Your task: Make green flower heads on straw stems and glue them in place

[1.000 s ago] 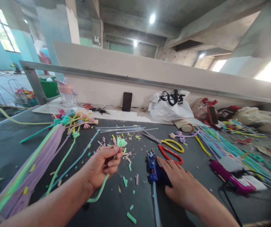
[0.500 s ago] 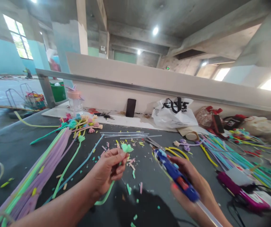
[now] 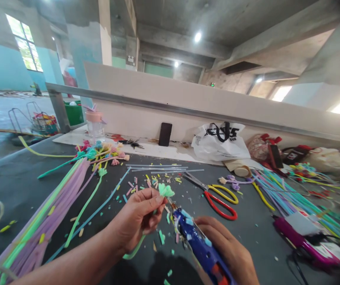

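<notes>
My left hand [image 3: 137, 217] pinches a green pipe-cleaner stem with a small mint flower head [image 3: 166, 190] at its tip; the stem curls down below my palm. My right hand [image 3: 227, 249] is wrapped round a blue glue gun [image 3: 198, 241]. The gun's nozzle points up and left and sits just under the flower head. Both hands hover low over the dark table [image 3: 21, 186], close together at the front centre.
Red-and-yellow scissors [image 3: 217, 196] lie just beyond the hands. Long lilac and green pipe cleaners [image 3: 51, 209] lie at left, finished flowers [image 3: 101, 152] behind them. Coloured stems [image 3: 279, 190], a purple glue gun [image 3: 300, 239], a white bag [image 3: 219, 140] and a phone [image 3: 165, 133] stand right and back. Cut scraps litter the middle.
My right hand lifted the blue glue gun off the table and swung its nozzle left, up to the flower. My left hand kept its hold on the stem.
</notes>
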Action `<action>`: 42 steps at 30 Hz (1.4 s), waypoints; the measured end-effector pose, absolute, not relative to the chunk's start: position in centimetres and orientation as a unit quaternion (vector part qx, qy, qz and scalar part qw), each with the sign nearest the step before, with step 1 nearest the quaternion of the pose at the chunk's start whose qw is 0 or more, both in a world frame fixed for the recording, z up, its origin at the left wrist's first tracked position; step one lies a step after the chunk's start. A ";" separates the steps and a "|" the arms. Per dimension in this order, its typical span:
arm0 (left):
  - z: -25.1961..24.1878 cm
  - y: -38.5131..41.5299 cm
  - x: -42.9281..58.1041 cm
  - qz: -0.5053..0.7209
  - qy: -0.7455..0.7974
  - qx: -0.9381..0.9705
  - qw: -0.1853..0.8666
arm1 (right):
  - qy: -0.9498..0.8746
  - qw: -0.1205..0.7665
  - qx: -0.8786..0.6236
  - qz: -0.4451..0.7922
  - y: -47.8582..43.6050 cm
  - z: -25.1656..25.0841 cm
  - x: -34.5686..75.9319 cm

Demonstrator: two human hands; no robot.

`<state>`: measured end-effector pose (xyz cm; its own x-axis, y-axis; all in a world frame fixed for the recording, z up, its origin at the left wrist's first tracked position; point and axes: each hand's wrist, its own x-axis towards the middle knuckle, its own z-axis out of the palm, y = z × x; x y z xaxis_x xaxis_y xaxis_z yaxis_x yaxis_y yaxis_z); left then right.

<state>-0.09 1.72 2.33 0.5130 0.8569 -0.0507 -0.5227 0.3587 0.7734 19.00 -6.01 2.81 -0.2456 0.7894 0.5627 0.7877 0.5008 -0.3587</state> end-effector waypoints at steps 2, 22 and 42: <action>2.4 1.7 -0.1 0.431 0.235 0.370 0.788 | -0.788 0.355 -0.502 0.005 -6.0 2.8 19.0; 2.2 1.5 -0.1 0.430 0.229 0.399 0.777 | -0.788 0.352 -0.504 -0.029 -5.5 2.0 18.8; 2.4 1.5 0.0 0.435 0.292 0.435 0.732 | -0.770 0.326 -0.546 -0.045 -5.2 1.0 19.0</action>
<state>-0.01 1.53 2.44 0.4507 0.8913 -0.0497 -0.3831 0.2434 0.8910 19.04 -5.23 1.02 -0.1906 0.8123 0.5512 0.8709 0.3991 -0.2869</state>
